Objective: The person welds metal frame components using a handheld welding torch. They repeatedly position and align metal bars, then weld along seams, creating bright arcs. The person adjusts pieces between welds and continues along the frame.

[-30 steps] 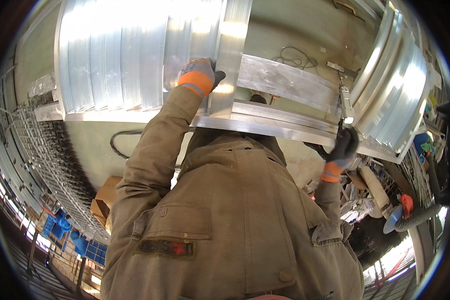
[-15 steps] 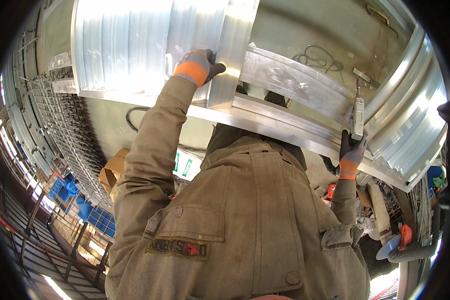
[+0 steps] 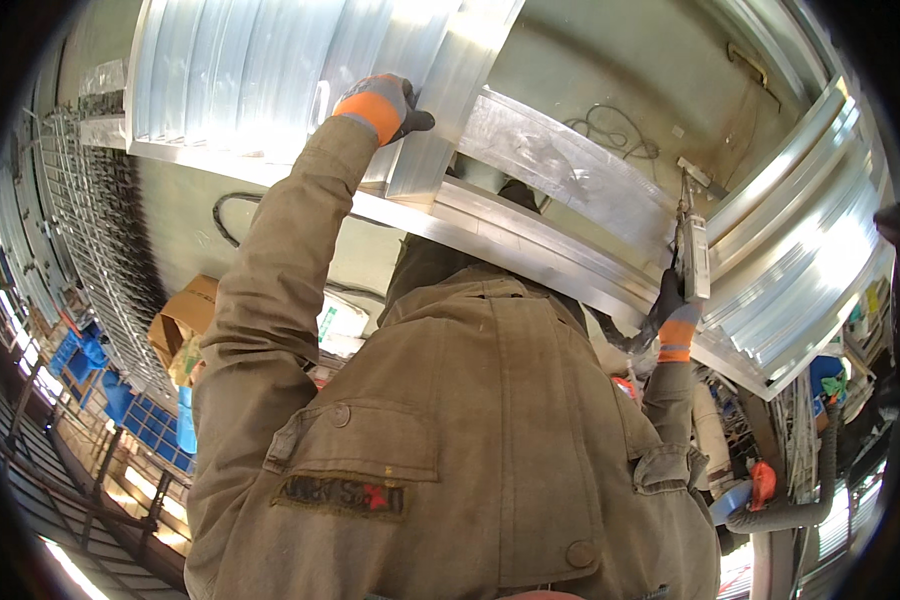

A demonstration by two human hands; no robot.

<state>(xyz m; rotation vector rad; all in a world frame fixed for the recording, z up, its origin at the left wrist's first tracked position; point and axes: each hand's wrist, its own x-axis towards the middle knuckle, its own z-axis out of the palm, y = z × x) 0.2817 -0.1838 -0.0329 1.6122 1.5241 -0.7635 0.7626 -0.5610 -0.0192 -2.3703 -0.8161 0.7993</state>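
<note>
A greenish floor (image 3: 570, 55) spreads beneath the metalwork, with one cardboard box (image 3: 182, 315) lying lower left and two dark cables in sight, a tangled cable (image 3: 615, 132) beyond and a looped cable (image 3: 217, 215) nearer. Two ribbed aluminium sections, the left section (image 3: 250, 80) and the right section (image 3: 820, 250), stand apart, with one flat crossbar (image 3: 565, 155) and one long front rail (image 3: 530, 255) between them, perhaps to keep the spacing fixed. The gloved left hand (image 3: 383, 107) rests at the left section's inner edge, thumb outstretched and apparently empty, likely for steadying; its fingers are hidden, so I cannot tell how far they curl. The gloved right hand (image 3: 668, 305) is at the lower end of the one pale, narrow tool (image 3: 695, 255), which lies beside the right section, probably for ready control; the tool covers its fingers, so whether they grip is unclear.
</note>
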